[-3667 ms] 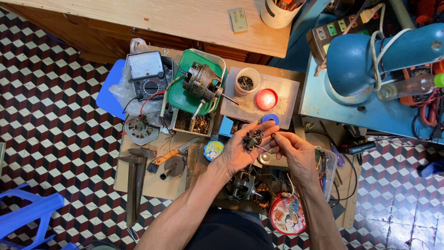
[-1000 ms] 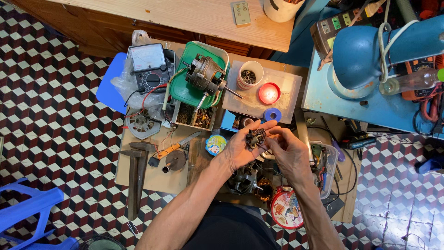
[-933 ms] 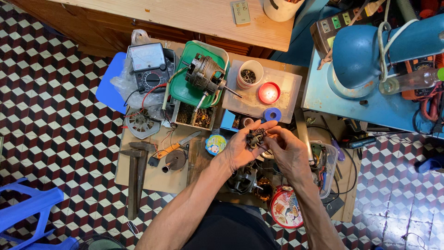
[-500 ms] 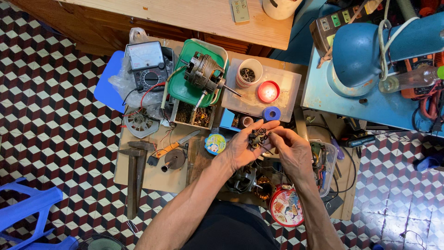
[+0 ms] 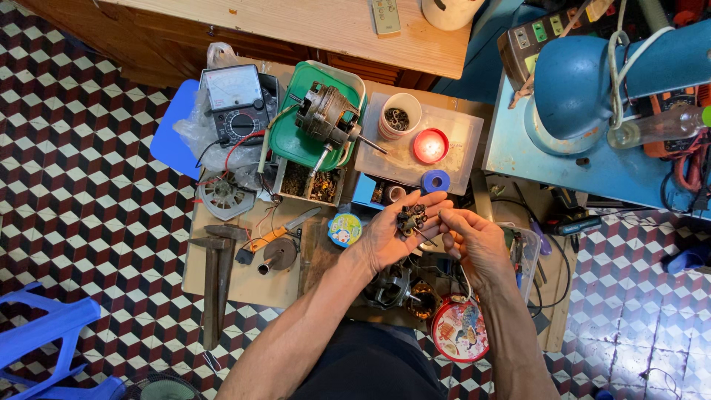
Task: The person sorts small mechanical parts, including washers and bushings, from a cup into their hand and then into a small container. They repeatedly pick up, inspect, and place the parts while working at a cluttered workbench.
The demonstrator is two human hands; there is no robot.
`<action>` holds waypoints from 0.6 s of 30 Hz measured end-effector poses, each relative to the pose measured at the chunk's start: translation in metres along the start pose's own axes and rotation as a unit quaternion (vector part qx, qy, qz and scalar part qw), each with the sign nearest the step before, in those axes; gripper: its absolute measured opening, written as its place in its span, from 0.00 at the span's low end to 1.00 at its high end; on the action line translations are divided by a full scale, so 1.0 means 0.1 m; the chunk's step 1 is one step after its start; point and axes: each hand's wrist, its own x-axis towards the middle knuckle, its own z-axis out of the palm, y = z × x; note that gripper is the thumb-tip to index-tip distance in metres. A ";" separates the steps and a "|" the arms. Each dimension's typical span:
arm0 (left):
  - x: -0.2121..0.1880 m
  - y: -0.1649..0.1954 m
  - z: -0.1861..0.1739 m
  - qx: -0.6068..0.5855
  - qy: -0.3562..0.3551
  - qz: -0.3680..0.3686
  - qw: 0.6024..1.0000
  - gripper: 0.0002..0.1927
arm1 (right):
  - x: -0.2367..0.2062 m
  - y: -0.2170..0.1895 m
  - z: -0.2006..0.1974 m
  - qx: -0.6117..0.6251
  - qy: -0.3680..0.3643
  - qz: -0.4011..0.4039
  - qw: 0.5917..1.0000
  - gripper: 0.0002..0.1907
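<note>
Loosely on left hand (image 5: 396, 233): small part (image 5: 411, 220)

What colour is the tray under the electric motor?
Green plastic tray, seen in the head view.

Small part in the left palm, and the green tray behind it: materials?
Small part in the left hand: probably dull dark metal, with brownish, tarnished-looking bits; too small to be sure. Green tray: likely moulded plastic, with uniform colour, a soft sheen and rounded corners.
</note>
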 end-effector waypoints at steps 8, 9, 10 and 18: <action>0.02 -0.03 0.06 0.034 0.022 -0.003 0.999 0.25 | -0.16 0.00 0.16 -0.197 0.038 -0.152 0.968 0.10; 0.02 -0.03 0.06 0.042 0.025 -0.003 0.999 0.25 | -0.18 -0.01 0.16 -0.217 0.036 -0.168 0.961 0.11; 0.02 -0.04 0.06 0.050 0.029 -0.003 0.998 0.25 | -0.19 -0.01 0.16 -0.236 0.035 -0.183 0.954 0.11; 0.07 -0.08 -0.03 0.009 -0.001 0.004 1.000 0.25 | -0.07 -0.03 -0.01 -0.132 0.004 -0.037 0.991 0.13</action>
